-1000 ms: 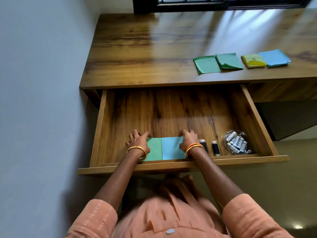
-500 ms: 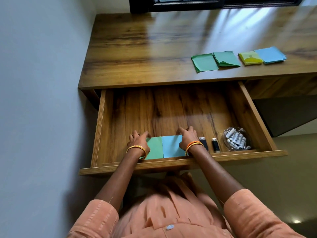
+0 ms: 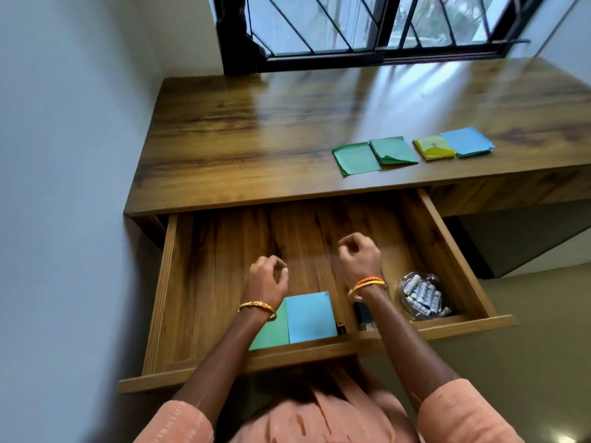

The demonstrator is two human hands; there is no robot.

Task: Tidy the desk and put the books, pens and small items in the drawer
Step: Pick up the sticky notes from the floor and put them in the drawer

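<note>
The wooden drawer (image 3: 179, 282) stands pulled out below the desk top (image 3: 287, 129). A blue paper pad (image 3: 309, 316) and a green pad (image 3: 271, 330) lie side by side at its front. My left hand (image 3: 267, 282) hovers above them, fingers loosely curled, holding nothing. My right hand (image 3: 359, 259) is raised over the drawer's middle, fingers curled, also holding nothing. Two small dark items (image 3: 363, 316) lie partly hidden under my right wrist. On the desk, a row of pads: two green (image 3: 355, 158) (image 3: 392, 150), a yellow (image 3: 433, 148), a blue (image 3: 467, 141).
A clear bag of white batteries (image 3: 422, 297) sits in the drawer's right front corner. A wall (image 3: 64, 187) runs close along the left. A barred window (image 3: 367, 27) is behind the desk. Floor (image 3: 527, 362) lies to the right.
Both hands have let go of the blue and green pads and lifted up and away from them. The view has tilted up, showing the window.
</note>
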